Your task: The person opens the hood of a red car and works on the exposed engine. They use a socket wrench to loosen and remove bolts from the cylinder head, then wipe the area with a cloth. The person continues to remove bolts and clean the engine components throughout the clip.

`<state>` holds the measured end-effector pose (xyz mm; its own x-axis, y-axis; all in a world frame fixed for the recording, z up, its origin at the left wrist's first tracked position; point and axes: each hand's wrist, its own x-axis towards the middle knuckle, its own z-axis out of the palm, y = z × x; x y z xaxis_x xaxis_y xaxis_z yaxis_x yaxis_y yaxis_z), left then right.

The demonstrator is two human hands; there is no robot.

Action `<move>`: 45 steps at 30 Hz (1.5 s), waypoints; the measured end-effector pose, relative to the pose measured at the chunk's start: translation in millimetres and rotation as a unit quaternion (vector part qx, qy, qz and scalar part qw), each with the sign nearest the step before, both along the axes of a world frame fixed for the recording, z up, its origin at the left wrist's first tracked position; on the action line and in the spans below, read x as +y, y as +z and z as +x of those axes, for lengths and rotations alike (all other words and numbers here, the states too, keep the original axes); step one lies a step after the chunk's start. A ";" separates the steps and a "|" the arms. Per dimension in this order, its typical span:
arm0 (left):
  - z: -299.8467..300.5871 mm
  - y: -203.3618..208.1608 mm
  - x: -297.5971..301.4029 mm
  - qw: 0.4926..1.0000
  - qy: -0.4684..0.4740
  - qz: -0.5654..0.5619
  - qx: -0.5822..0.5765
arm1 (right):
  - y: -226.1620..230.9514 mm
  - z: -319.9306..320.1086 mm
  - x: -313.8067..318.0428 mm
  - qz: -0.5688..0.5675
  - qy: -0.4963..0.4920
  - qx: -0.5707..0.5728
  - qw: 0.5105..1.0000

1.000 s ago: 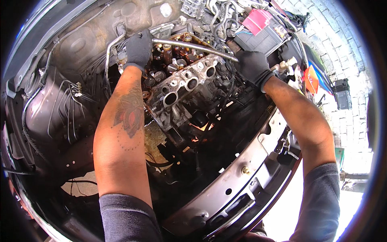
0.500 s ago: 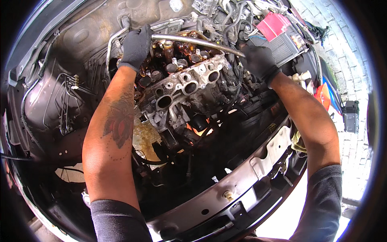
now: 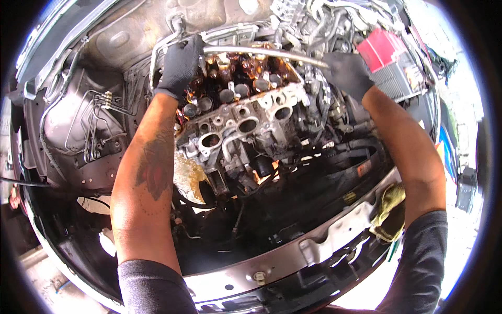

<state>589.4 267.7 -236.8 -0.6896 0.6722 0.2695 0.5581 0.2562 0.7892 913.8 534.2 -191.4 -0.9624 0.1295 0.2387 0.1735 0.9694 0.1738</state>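
A long silver metal bar lies across the far side of an oily, open cylinder head in a car's engine bay. My left hand, in a black glove, is closed around the bar's left end. At the bar's right end my right hand, also in a black glove, grips it beside the engine's right side. Both forearms reach in from the lower edge, over the front crossmember. The head shows round ports along its near face and brown oily parts on top.
A red-topped battery sits right of my right hand. Thin brake pipes run along the left inner wing. A silver front crossmember curves below, with a yellow-green rag on it. Hoses and wiring crowd the back.
The view has shifted, so the engine now sits higher and more central. Both hands have stayed on the bar's ends, reaching a little farther toward the back of the bay.
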 end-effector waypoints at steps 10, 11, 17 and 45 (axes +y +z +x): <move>-6.4 -11.6 3.2 0.998 0.043 -0.049 -0.013 | -29.4 -33.4 58.5 0.002 0.092 0.035 0.995; 0.9 -7.9 4.9 0.999 0.025 -0.025 -0.013 | -28.9 -32.6 60.7 0.000 0.092 0.034 0.995; 12.4 7.6 8.9 0.999 0.015 -0.042 -0.004 | -29.5 -34.4 55.0 -0.018 0.095 0.062 0.993; 17.9 5.8 9.5 0.999 -0.003 0.021 0.033 | 56.8 20.1 -106.3 -0.342 -0.065 0.025 0.937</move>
